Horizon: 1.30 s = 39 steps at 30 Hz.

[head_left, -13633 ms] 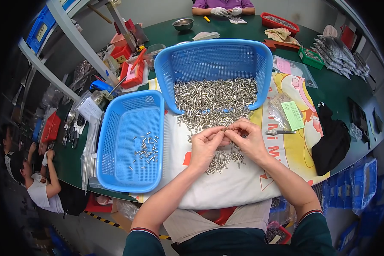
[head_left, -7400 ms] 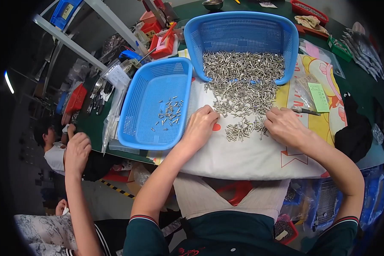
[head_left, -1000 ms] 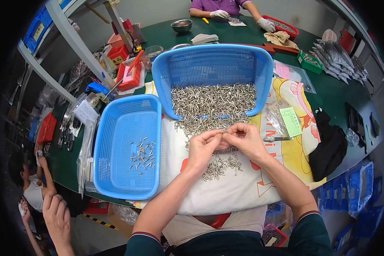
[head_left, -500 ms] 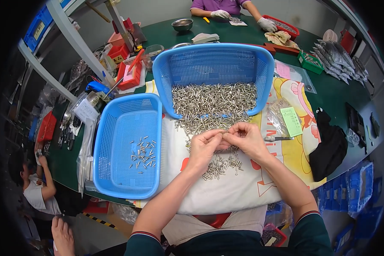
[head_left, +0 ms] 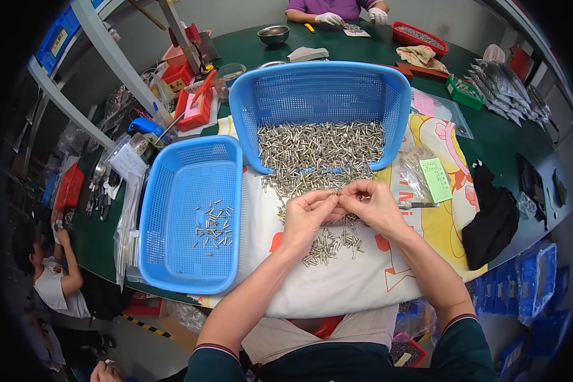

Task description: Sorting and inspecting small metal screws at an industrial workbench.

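My left hand (head_left: 310, 219) and my right hand (head_left: 374, 207) meet over the white cloth, thumbs and forefingers pinched together tip to tip. Whatever sits between the fingertips is too small and hidden to make out. Under and behind them lies a spill of small metal pins (head_left: 318, 181), running out of a large blue basket (head_left: 318, 114) tipped toward me. A smaller loose heap of pins (head_left: 325, 247) rests on the cloth just below my hands. To the left stands a shallow blue basket (head_left: 178, 210) with a scattering of the same pins (head_left: 214, 226) inside.
A plastic bag with a green label (head_left: 435, 179) and a black cloth (head_left: 490, 219) lie to the right. Red bins (head_left: 194, 109) and tools crowd the left. A gloved co-worker (head_left: 330, 19) sits across the green table (head_left: 388, 54), near a red tray (head_left: 420, 39); another person (head_left: 57, 283) works at far left.
My hands stay pinched together in nearly the same spot. Across the table, the co-worker's gloved hand has moved off the red tray and back toward the body.
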Available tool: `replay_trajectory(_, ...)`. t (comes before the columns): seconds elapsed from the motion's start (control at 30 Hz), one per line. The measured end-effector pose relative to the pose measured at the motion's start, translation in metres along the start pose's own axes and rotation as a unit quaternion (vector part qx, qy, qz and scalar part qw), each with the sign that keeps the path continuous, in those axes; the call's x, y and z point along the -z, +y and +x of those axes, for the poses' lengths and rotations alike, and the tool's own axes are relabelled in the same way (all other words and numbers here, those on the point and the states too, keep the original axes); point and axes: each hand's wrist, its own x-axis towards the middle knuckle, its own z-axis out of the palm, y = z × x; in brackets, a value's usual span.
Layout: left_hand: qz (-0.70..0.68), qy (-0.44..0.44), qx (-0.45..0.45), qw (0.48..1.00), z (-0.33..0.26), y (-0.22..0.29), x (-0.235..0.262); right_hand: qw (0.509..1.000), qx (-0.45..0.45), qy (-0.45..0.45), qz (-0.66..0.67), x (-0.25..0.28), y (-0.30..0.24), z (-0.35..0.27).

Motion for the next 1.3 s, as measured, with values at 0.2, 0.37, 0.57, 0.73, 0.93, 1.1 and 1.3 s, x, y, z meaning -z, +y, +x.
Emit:
replay_trajectory(0.2, -0.007, -0.002, -0.006, 1.000, 0.001, -0.002, 0.001, 1.000, 0.021, 0.008, 0.004, -0.001, 0.002, 0.001)
replay_trajectory(0.37, -0.009, -0.007, 0.000, 1.000, 0.000, 0.001, -0.001, 1.000, 0.000, 0.008, 0.018, 0.000, -0.001, 0.000)
replay_trajectory(0.57, -0.008, -0.017, 0.012, 1.000, -0.001, -0.002, 0.002, 1.000, -0.014, -0.001, 0.023, 0.002, -0.002, -0.001)
replay_trajectory(0.73, -0.048, -0.041, 0.074, 0.995, -0.001, 0.005, 0.001, 0.995, -0.086, -0.035, 0.018, 0.011, -0.002, 0.003)
replay_trajectory(0.93, -0.033, -0.048, 0.120, 0.991, 0.000, 0.007, 0.002, 0.993, -0.096, -0.058, 0.027, 0.012, -0.003, 0.005)
replay_trajectory(1.1, -0.055, -0.052, 0.142, 0.987, 0.001, 0.007, 0.005, 0.993, -0.096, -0.064, 0.018, 0.011, -0.001, 0.006)
replay_trajectory(1.3, -0.092, -0.060, 0.153, 0.982, 0.000, 0.007, 0.004, 0.994, -0.093, -0.058, 0.006, 0.010, 0.002, 0.005)
